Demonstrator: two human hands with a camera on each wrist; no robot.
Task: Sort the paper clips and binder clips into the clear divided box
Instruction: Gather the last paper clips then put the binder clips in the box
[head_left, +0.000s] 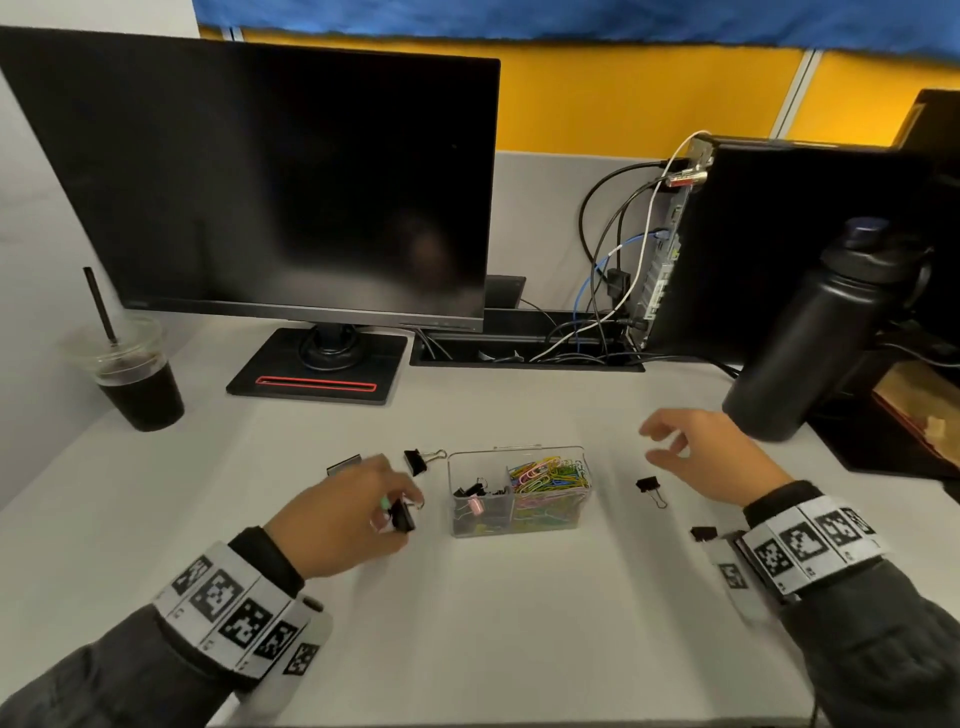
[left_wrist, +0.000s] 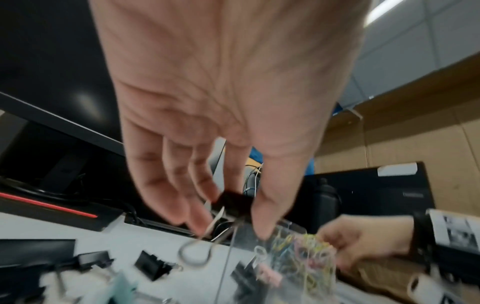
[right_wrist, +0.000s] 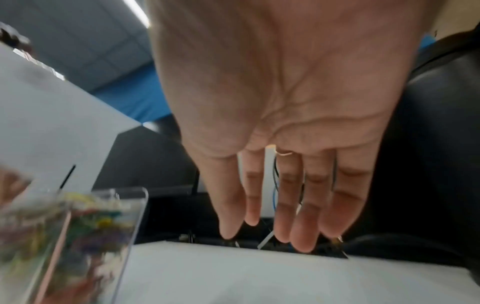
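Note:
The clear divided box (head_left: 519, 525) stands mid-desk, with black binder clips in its left half and coloured paper clips (head_left: 550, 480) in its right half. Just left of it, my left hand (head_left: 400, 512) pinches a black binder clip (head_left: 402, 516); the left wrist view shows that binder clip (left_wrist: 231, 202) between my thumb and fingers, wire handles dangling. My right hand (head_left: 670, 447) hovers right of the box, fingers relaxed and holding nothing; the right wrist view shows this hand (right_wrist: 259, 232) empty. Loose black binder clips lie at the box's left (head_left: 418, 460) and right (head_left: 649, 488), another by my right wrist (head_left: 702, 533).
A dark monitor (head_left: 291, 182) on its stand fills the back. An iced drink cup (head_left: 132, 374) with a straw stands at the left, a black bottle (head_left: 821, 332) at the right. Cables run into a desk slot (head_left: 524, 353) behind the box. A small silver-edged clip (head_left: 344, 464) lies beyond my left hand.

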